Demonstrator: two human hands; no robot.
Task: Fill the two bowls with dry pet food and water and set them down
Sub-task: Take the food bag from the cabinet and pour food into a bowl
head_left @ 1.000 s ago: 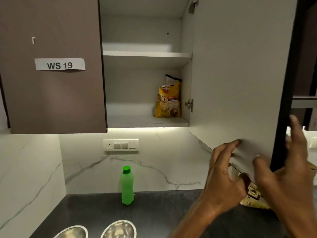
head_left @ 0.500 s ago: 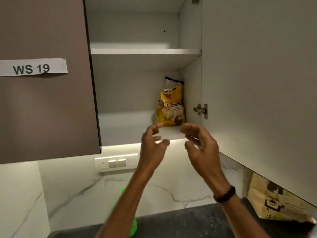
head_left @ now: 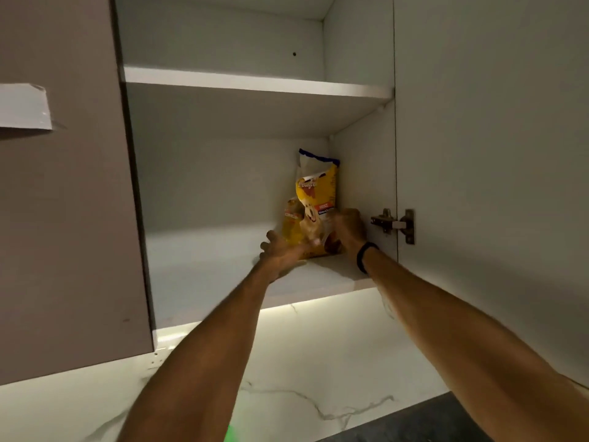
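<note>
L hand (head_left: 280,252) sits at the lower-left corner of the pet food bag (head_left: 318,189), back of hand toward cam, fingers reaching onto the bag. It's motion-blurred, so can't tell if it grips or just touches. R hand (head_left: 348,226) is on the bag's lower-right side, fingers curled round the edge, holding it. Black wristband (head_left: 366,258) on R wrist. Both arms are stretched up into the cabinet (head_left: 223,186).

Bag: yellow w/ dog pic, white/blue top, roughly upright on the lower shelf (head_left: 207,266), far right corner, just beside the cabinet's right wall. Upper shelf (head_left: 255,86) above it. Hinge (head_left: 393,224) is just right of R hand. The open door (head_left: 494,154) fills the right side. Closed brown door (head_left: 63,202) at left w/ paper label (head_left: 22,106), text out of view. Below: under-cabinet light (head_left: 318,303), marble backsplash (head_left: 302,387), dark countertop (head_left: 420,430) near right. Green blur (head_left: 230,437) at the bottom edge, can't ID.
</note>
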